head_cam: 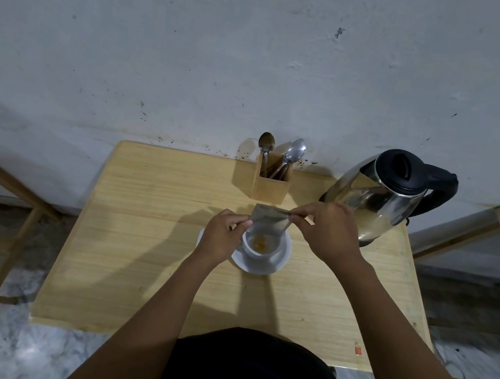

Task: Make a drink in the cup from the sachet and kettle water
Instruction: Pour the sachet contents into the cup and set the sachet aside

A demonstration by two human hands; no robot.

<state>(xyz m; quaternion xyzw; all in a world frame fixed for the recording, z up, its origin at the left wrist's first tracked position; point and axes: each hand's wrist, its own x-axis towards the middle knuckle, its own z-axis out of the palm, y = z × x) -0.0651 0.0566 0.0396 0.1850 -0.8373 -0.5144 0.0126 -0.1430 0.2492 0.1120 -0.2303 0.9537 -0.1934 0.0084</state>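
Against a scuffed pale wall stood a small wooden table [139,270], carrying a white cup [261,247] on a saucer [279,263], a steel kettle [381,192] at the back right and a wooden holder [270,184] with spoons.

Orange powder already lay in the bottom of the cup, so the emptying of the sachet [268,221] looked under way or nearly finished. No water showed in the cup, and the kettle stood untouched, well apart from both hands; pouring and stirring seemed left to do.

The sachet hung tilted just above the cup's far rim. The left hand [222,237] pinched its lower left corner between thumb and fingers [242,220], while the right hand [330,230] pinched the upper right corner with its fingers [298,213] pressed together.
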